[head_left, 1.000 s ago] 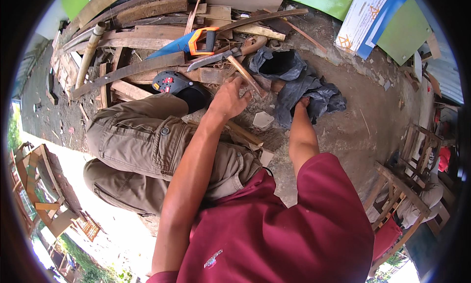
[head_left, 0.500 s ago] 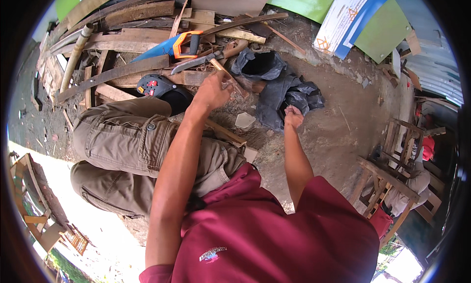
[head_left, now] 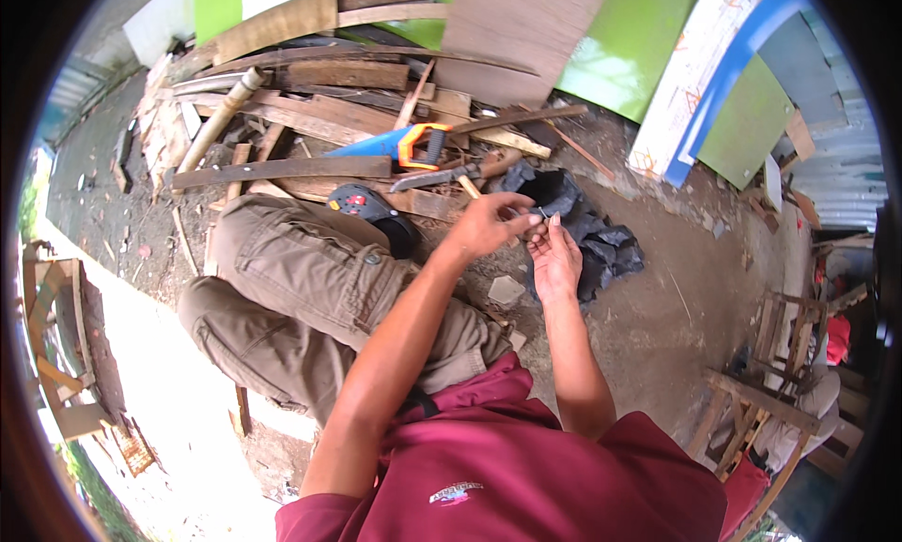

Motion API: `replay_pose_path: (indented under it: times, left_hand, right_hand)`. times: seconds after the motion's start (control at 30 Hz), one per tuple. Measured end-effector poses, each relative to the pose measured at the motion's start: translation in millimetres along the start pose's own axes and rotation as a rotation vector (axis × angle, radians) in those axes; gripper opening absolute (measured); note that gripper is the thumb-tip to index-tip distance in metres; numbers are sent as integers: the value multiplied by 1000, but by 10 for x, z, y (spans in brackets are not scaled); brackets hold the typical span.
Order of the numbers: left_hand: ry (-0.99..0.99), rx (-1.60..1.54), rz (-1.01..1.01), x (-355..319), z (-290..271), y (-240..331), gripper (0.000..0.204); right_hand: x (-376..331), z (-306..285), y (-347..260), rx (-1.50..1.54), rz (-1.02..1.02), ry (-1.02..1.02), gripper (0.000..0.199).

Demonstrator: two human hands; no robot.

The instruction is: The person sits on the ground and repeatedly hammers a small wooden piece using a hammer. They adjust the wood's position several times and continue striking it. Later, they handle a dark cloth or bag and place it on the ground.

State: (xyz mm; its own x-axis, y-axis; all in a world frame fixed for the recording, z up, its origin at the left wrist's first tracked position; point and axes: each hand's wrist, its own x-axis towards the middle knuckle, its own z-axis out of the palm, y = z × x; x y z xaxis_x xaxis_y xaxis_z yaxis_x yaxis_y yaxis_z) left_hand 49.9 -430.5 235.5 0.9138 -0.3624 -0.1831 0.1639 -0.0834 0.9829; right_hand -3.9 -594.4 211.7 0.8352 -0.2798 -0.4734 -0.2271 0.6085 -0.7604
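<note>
In front of me my two hands meet above the ground. My right hand (head_left: 556, 260) is palm up, its fingertips pinched on a small, thin, shiny piece too small to name. Close against it, my left hand (head_left: 487, 226) has its thumb and fingers curled together at the same spot; what they hold, if anything, cannot be made out. Behind and beside my right hand lies a crumpled black plastic bag (head_left: 609, 251). A light wooden handle (head_left: 469, 186) sticks out just beyond my left hand, its lower part hidden behind the fingers.
Beyond my knees lie a handsaw (head_left: 362, 149) with an orange-and-black handle, a knife (head_left: 423, 178) and piled boards (head_left: 329, 110). A dark clog (head_left: 362, 204) is on my foot. Coloured panels (head_left: 620, 44) lean at the back. At right, a person sits by a wooden frame (head_left: 761, 401).
My right hand has come away from the black bag and up to my left hand, which has moved slightly toward it. The whole view has shifted, showing more of the panels.
</note>
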Motion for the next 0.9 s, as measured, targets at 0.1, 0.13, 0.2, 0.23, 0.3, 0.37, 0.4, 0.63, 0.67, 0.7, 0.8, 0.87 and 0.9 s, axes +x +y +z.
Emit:
replay_pose_path:
  times: [0.1,0.13,0.2,0.23,0.3,0.37,0.4,0.63,0.67,0.7,0.8,0.87,0.9]
  left_hand:
    - [93,-171,-4,-36,-21,60,28]
    - [130,-253,-37,-40,-46,41,26]
    - [204,-212,-30,0,-124,11,23]
    - [228,-198,-32,9,-136,-19,22]
    - [298,-180,-43,34,-220,-89,22]
    - [329,-195,-53,52,-234,-164,22]
    - [329,-186,-48,67,-278,-195,21]
    - [284,-40,-105,41,-322,-194,30]
    - [264,23,-129,42,-331,-189,32]
    - [248,88,-155,39,-334,-199,33]
    - [212,144,-123,77,-278,-261,38]
    - [192,246,-131,78,-254,-295,40]
    - [165,277,-148,84,-237,-312,39]
  right_hand:
    - [-18,366,120,-55,-6,-53,24]
    - [2,398,159,-80,0,-85,24]
    - [92,411,199,-127,6,-144,25]
    - [101,443,185,-146,-7,-177,25]
    - [121,570,207,-183,6,-215,24]
    - [150,572,234,-214,13,-261,22]
    - [170,570,274,-214,25,-268,22]
    - [349,-65,231,-400,-371,52,33]
    - [463,-371,213,-404,-461,151,34]
    - [531,-672,184,-574,-455,248,35]
    - [686,-1769,340,-1066,-383,448,33]
    - [592,-1982,360,-1564,-329,370,31]
    - [652,-2063,339,-1436,-435,374,29]
